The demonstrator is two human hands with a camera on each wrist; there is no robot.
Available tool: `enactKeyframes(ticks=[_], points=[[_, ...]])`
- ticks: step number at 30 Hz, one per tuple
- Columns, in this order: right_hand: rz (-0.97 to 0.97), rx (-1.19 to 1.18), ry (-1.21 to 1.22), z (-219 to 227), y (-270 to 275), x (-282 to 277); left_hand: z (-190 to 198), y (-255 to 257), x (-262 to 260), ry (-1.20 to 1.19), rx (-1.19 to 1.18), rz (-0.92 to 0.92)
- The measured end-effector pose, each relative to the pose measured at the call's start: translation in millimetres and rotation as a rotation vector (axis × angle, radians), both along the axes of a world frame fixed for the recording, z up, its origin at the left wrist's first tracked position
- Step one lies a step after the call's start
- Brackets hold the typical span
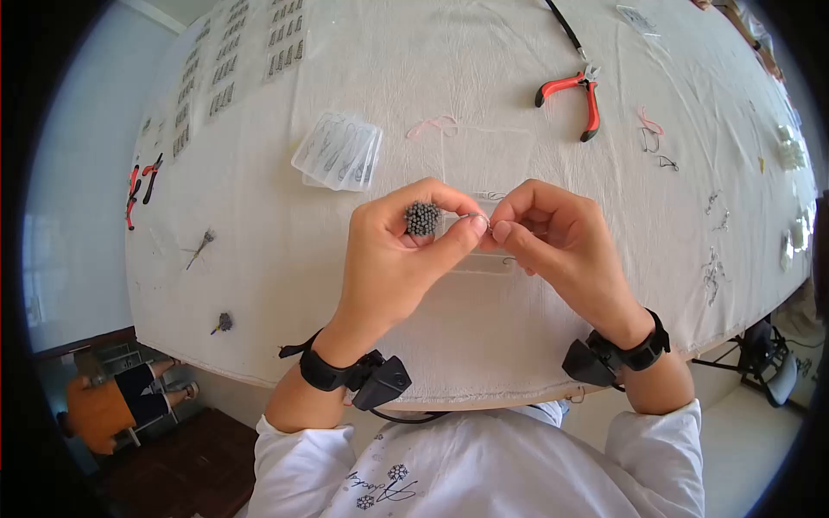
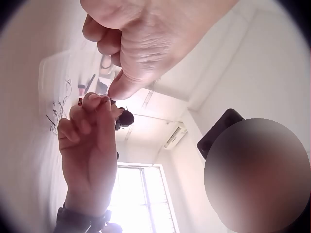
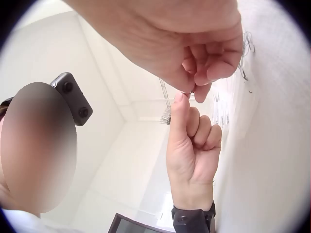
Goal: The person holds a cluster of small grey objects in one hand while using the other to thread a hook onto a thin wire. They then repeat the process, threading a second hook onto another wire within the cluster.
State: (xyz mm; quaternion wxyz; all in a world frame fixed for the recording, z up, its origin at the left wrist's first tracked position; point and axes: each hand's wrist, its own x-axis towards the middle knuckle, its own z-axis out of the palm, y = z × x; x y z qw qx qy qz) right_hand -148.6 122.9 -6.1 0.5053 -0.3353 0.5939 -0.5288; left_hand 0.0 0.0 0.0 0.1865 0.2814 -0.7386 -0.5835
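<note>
Near the table's front, my left hand [image 1: 389, 250] and right hand [image 1: 561, 242] meet fingertip to fingertip. Between the left thumb and forefinger is a small, thin metallic piece [image 1: 473, 216]; its exact kind I cannot tell. The right thumb and forefinger pinch its other end, their tips close to the left ones. A tight bundle of grey round-ended rods [image 1: 421, 218] shows in the crook of the left hand. In the left wrist view, the right hand [image 2: 90, 145] has its other fingers curled. Beneath the hands lies a clear plastic box [image 1: 475, 263] holding thin wire hooks, partly hidden.
A lidded clear box [image 1: 338, 154] of wire pieces stands left of centre. Red-handled pliers [image 1: 590, 86] lie at the back right, near pink cord with hooks [image 1: 652, 134]. Small bundles [image 1: 203, 246] and more pliers [image 1: 151, 177] are on the left; loose wire pieces [image 1: 713, 276] lie right.
</note>
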Motion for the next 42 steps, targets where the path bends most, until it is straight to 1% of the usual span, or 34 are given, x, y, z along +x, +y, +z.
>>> enactKeyframes(ticks=[2, 5, 8, 11, 14, 17, 20, 23, 26, 29, 32, 35, 38, 41, 42], points=[[-0.005, -0.01, -0.042, 1.9, -1.2, 0.7, 0.6, 0.1, -0.7, -0.007, 0.05, 0.018], [-0.065, -0.051, -0.13, 3.5, -1.9, 2.5, -4.9, -0.6, -1.6, 0.01, 0.131, 0.047], [-0.111, -0.076, -0.124, 0.7, -3.0, 7.1, -8.3, -3.2, 0.6, 0.024, 0.158, 0.068], [-0.07, -0.088, -0.066, -6.9, -2.1, 6.6, -9.2, -3.0, 0.3, 0.043, 0.215, 0.064], [-0.03, -0.154, 0.003, -14.6, -3.2, 7.0, -10.0, -0.5, -1.9, 0.105, 0.321, 0.061], [-0.022, -0.079, 0.0, -12.1, -2.5, 7.5, -7.7, -1.7, -0.5, 0.068, 0.338, 0.027], [-0.01, -0.003, -0.096, -3.6, -1.7, 5.4, -7.0, -3.4, 1.5, 0.041, 0.337, -0.004], [0.067, 0.012, -0.254, -0.2, -0.3, 0.3, -13.4, -3.9, 0.9, 0.086, 0.327, -0.049], [0.07, 0.026, -0.394, -0.4, 1.4, -1.2, -7.2, -1.8, 0.2, 0.132, 0.337, -0.079], [0.075, 0.056, -0.478, 1.1, 2.0, -2.9, -2.1, -1.8, -0.3, 0.205, 0.388, -0.137], [0.073, 0.07, -0.472, 3.0, 1.8, -2.4, -8.0, -3.2, 1.3, 0.191, 0.282, -0.151], [0.08, 0.077, -0.465, 2.7, 2.4, -2.9, -6.6, -6.5, 3.1, 0.128, 0.206, -0.165], [0.075, 0.076, -0.445, 1.8, 3.1, -3.4, -3.0, -4.2, 1.7, 0.161, 0.199, -0.165], [0.064, 0.076, -0.434, 1.2, 3.0, -3.3, -1.8, -5.5, 2.7, 0.136, 0.182, -0.187], [0.053, 0.07, -0.391, 1.5, 2.9, -3.3, -2.1, -4.8, 2.2, 0.126, 0.187, -0.159]])
